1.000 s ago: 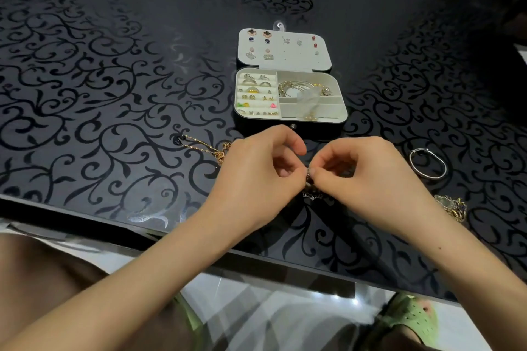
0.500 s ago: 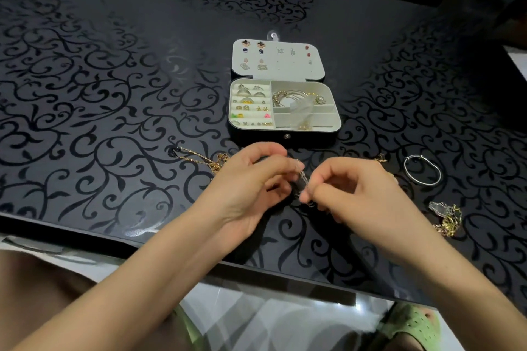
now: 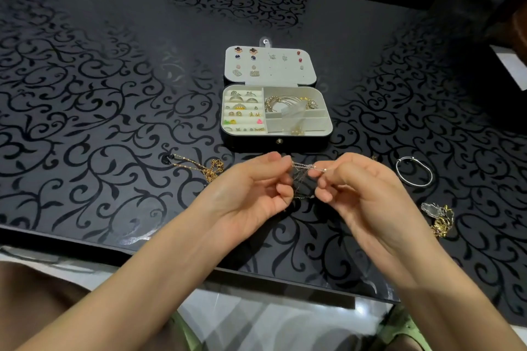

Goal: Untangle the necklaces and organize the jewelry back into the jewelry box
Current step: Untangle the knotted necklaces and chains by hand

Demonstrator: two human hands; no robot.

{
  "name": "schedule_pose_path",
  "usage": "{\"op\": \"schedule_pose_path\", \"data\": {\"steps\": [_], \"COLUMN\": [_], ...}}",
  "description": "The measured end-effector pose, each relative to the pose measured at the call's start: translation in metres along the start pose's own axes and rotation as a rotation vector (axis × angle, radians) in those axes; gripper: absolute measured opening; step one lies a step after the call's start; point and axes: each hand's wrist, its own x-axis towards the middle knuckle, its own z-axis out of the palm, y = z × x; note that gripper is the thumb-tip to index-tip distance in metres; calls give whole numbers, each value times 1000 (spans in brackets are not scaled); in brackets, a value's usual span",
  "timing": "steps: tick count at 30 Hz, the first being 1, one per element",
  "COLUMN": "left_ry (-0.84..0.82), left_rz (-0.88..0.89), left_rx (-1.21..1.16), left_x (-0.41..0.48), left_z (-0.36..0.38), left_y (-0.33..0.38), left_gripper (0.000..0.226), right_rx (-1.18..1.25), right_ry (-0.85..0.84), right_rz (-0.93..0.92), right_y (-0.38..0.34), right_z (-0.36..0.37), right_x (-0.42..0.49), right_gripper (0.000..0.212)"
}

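Observation:
A thin silver necklace chain (image 3: 301, 172) is stretched in a tangle between my two hands, just above the table. My left hand (image 3: 251, 194) pinches its left end between thumb and fingertips. My right hand (image 3: 356, 188) pinches the other end, palm turned up. Behind them the jewelry box (image 3: 326, 138) lies open, with rings and earrings in its white slots and gold bangles in its right compartment. A gold chain (image 3: 205, 169) lies on the table left of my left hand.
A silver bangle (image 3: 414, 171) lies to the right of my right hand. A gold and clear clump of jewelry (image 3: 440, 218) sits nearer the right front. The black patterned table (image 3: 85, 122) ends at a front edge below my forearms.
My hands have drawn apart and turned palms up, pulling the silver chain out between them. One second ago they were pressed together over the tangle.

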Motion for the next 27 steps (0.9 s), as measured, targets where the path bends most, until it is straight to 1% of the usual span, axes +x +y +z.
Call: {"op": "schedule_pose_path", "data": {"steps": [2,5,9,11,14,16,18,21,23,25,27], "left_ry": [24,92,170,183,207,200,167,151,173,189,187], "left_rz": [23,51,91,126,146,162,206,355,479,622,729], "left_rx": [-2,37,164,260,370,498,691,1174,1407,1503,1443], "left_x": [0,-2,-8,-11,-14,-13,-14,-16,-18,-18,-17], "left_z": [2,4,4,5,9,10,10,5,2,-3,-7], "left_y": [-3,-8,-15,-15,-14,-15,-14,-12,-9,-5,0], "left_gripper": [32,34,25,23,22,19,12,4,11,16,17], "right_rx": [42,130,221,197,93,20,-10,53,123,190,226], "right_ry": [34,92,178,183,173,157,144,114,100,93,79], "right_rz": [-16,10,80,95,93,68,41,36,56,78,94], "right_y": [1,4,6,6,7,6,2,-4,-8,-12,-16], "right_z": [0,1,3,6,9,9,9,9,8,6,2], "right_x": [-1,-2,0,-1,-4,-6,-7,-4,-1,2,2], "right_gripper": [26,18,13,14,17,17,16,18,18,19,17]}}
